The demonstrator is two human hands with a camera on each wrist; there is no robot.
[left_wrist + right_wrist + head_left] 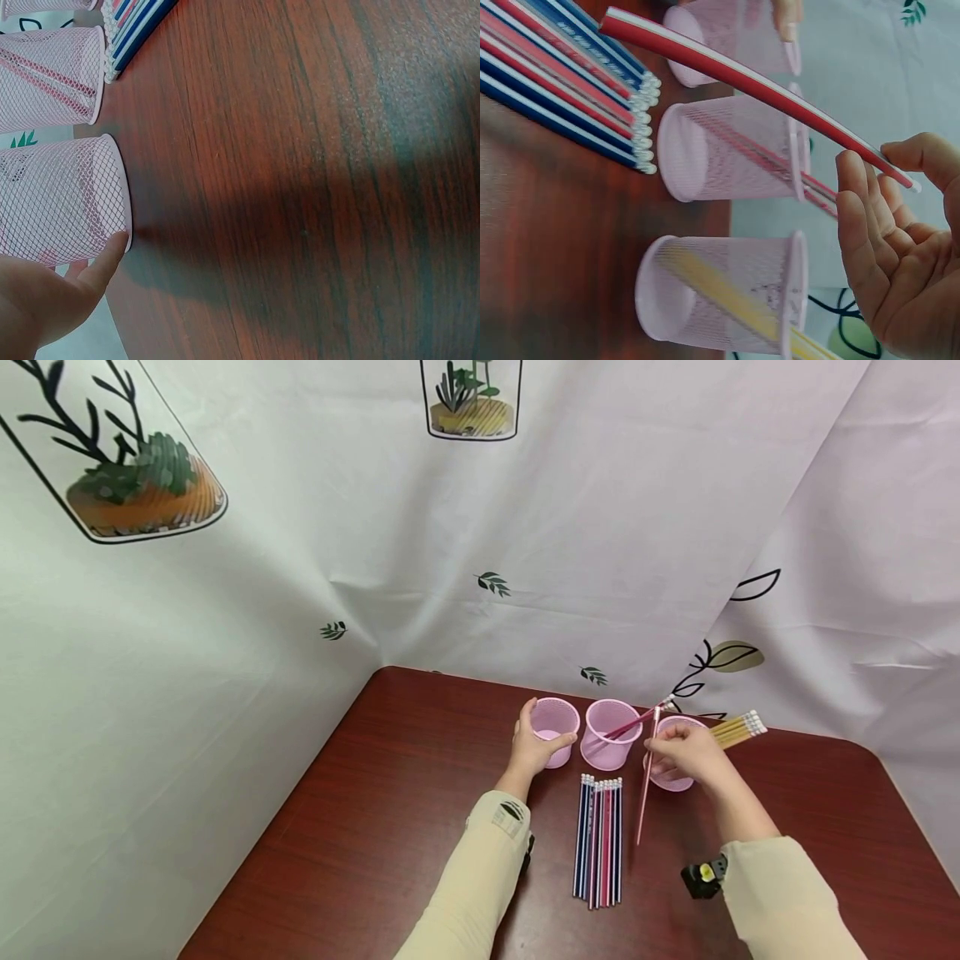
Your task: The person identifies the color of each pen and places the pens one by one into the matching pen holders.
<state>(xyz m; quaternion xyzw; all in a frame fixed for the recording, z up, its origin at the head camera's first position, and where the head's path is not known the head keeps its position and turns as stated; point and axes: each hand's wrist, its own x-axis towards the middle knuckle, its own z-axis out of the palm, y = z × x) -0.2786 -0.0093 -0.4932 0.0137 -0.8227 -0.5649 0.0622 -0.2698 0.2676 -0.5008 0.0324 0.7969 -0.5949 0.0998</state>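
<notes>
My left hand [531,750] holds the left pink mesh pencil cup [557,762], thumb at its near side and fingers around the left. Inside, that cup shows no pencils. In my right hand [690,753] a red-and-white striped pencil [765,96] is pinched near its white eraser end, its other end slanting down over the table. The middle cup [604,758] contains red pencils [628,725] leaning right. Behind the right hand stands the right cup [672,785], with several yellow pencils [738,729] leaning out of it.
Blue and red striped pencils [597,843] lie side by side on the dark red wooden table [405,793], erasers toward the cups. A white patterned cloth [450,543] hangs behind and left of the table.
</notes>
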